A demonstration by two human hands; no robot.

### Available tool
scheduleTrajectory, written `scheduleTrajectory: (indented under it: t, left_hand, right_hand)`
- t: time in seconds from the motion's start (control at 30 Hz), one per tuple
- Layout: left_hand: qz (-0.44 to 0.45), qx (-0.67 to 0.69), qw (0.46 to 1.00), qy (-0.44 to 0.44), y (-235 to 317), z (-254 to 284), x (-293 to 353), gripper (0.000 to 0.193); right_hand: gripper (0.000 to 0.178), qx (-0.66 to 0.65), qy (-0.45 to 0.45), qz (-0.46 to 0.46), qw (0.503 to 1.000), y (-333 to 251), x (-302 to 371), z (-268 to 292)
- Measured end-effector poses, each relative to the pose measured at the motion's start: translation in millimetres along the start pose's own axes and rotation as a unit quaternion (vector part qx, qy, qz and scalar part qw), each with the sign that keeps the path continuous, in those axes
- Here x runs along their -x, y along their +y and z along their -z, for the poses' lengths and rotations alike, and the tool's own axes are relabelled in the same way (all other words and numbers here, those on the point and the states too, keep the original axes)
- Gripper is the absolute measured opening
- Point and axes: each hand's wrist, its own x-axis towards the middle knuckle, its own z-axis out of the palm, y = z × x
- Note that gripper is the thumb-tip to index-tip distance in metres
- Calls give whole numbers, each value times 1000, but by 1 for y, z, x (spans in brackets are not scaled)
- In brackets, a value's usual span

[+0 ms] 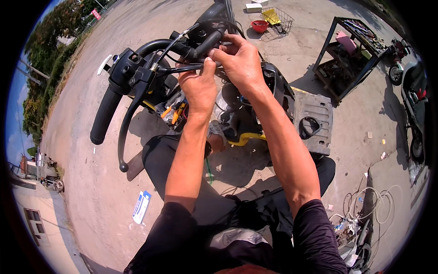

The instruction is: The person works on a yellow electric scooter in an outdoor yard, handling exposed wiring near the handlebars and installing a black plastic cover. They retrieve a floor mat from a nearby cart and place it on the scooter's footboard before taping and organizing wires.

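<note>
Before me is the black handlebar (157, 44) of a scooter or motorbike with its front parts exposed. Its left end carries a rubber grip (105, 116), a switch housing (127, 68) and a long black lever (130, 123). A black cable (182, 69) runs from the lever mount toward my hands. My left hand (200, 89) is closed, thumb up, on this cable below the bar. Close beside it, my right hand (242, 61) has thumb and fingers drawn together against the bar's middle. Whatever the right fingertips pinch is hidden.
Orange-handled pliers (178, 113) lie among parts below the bar. A grey plastic panel (315, 118) is at the right. Farther off are a metal tool rack (326, 59), a red bowl (259, 26), a wire basket (285, 23) and a parked scooter (415, 100). Coiled hose (381, 201) lies lower right.
</note>
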Motion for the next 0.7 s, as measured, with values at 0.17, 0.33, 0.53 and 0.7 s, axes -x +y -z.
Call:
scheduleTrajectory:
  t: [0.17,0.33,0.53,0.7]
  left_hand:
    - [-2,-61,998,-12,-6,5,-1,22]
    - [44,-48,998,-12,-7,7,1,22]
    - [38,-90,994,-54,9,8,-3,20]
    - [0,-56,998,-26,8,4,-1,15]
  right_hand:
    - [48,64,59,17,996,1,4,-12]
    - [47,87,113,1,990,-7,11,-19]
    - [44,87,78,-18,993,-6,5,-10]
    - [43,165,55,29,984,-6,1,-4]
